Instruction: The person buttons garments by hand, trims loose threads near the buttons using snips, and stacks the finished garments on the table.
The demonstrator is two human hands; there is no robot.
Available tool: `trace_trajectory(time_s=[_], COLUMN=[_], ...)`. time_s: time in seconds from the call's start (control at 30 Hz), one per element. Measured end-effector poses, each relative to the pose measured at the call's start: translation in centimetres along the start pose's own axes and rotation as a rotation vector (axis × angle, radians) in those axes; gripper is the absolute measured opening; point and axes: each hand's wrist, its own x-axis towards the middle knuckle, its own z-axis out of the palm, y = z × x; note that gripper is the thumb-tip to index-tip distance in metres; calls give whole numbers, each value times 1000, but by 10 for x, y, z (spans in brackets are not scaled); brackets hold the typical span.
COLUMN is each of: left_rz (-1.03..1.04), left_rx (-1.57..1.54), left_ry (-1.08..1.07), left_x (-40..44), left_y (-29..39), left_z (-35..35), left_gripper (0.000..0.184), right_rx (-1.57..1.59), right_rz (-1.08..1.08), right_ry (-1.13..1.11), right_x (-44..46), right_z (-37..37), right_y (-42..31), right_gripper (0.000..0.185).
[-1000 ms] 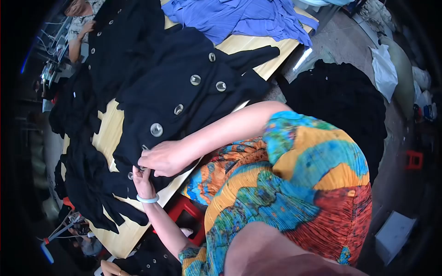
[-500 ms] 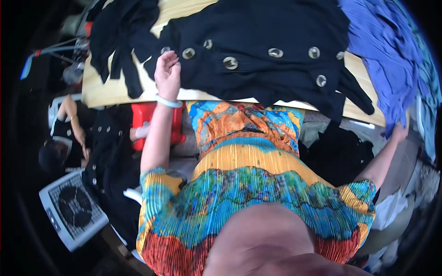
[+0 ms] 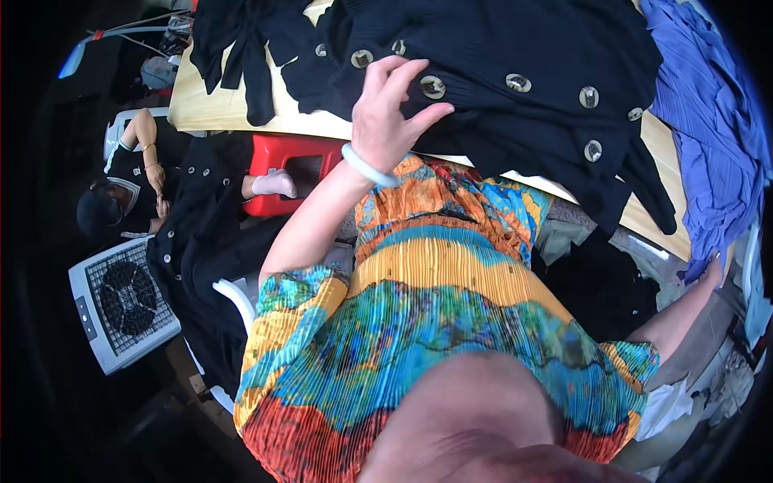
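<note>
A black garment (image 3: 515, 48) with several large round, shiny buttons lies spread over the wooden table. Above its near left part is my left hand (image 3: 386, 113), fingers apart and holding nothing, a pale bangle on its wrist. Whether its fingertips touch the cloth I cannot tell. A pleated purple garment (image 3: 700, 105) drapes over the table's right end. At its low hanging edge my right hand (image 3: 710, 275) has its fingers closed on the fabric, partly hidden by it.
The wooden table (image 3: 322, 123) has a near edge along my waist. A red stool (image 3: 270, 153) with a person's socked foot on it stands at left. That person sits beside a fan unit (image 3: 129, 298), with black buttoned cloth. More black cloth (image 3: 600, 282) lies below the table at right.
My left hand has moved right across the black garment and its fingers have spread. The view has shifted. My right hand remains at the purple garment's lower edge.
</note>
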Motion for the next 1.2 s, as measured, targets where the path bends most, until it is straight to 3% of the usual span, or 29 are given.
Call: trace_trajectory(time_s=[0.1, 0.27, 0.33, 0.37, 0.43, 0.53, 0.63, 0.77, 0.93, 0.97, 1.03, 1.07, 1.2], left_rz=[17, -3, -2, 57, 175, 138, 54, -243, -434, -449, -473, -398, -99], left_rx=[-20, -128, -192, -163, -130, -206, -410, -767, -825, -829, -840, -834, -332], left_ry=[-16, -34, -34, -38, -13, -25, 10, 78, 75, 72, 63, 102, 94], left_x=[7, 12, 12, 12, 12, 7, -1, -12, -29, -31, -33, -30, -6], left_y=[-9, -27, -29, -27, -28, -22, -19, -20, -28, -28, -29, -33, -28], left_z=[10, 16, 18, 16, 17, 14, 12, 4, -5, -4, 0, 7, 7], left_gripper=[39, 25, 20, 17, 17, 15, 12, 9, 8, 7, 5, 8, 17], right_rx=[312, 1118, 1403, 1570, 1869, 2027, 2179, 1971, 1851, 1759, 1638, 1591, 1437], right_rz=[140, 545, 581, 557, 256, 91, -100, -210, -195, -191, -391, -448, -561], right_ry=[-61, -120, -164, -211, -545, -567, -846, -866, -1280, -1269, -1379, -1363, -1327], right_x=[-5, -29, -41, -46, -59, -145, -243, -316, -393, -409, -431, -440, -469], right_z=[4, -12, -23, -30, -32, -83, -137, -153, -155, -159, -161, -162, -169], right_y=[26, 71, 92, 99, 116, 16, -102, -197, -289, -304, -328, -338, -363], right_gripper=[36, 31, 29, 31, 28, 29, 32, 36, 32, 30, 26, 24, 19])
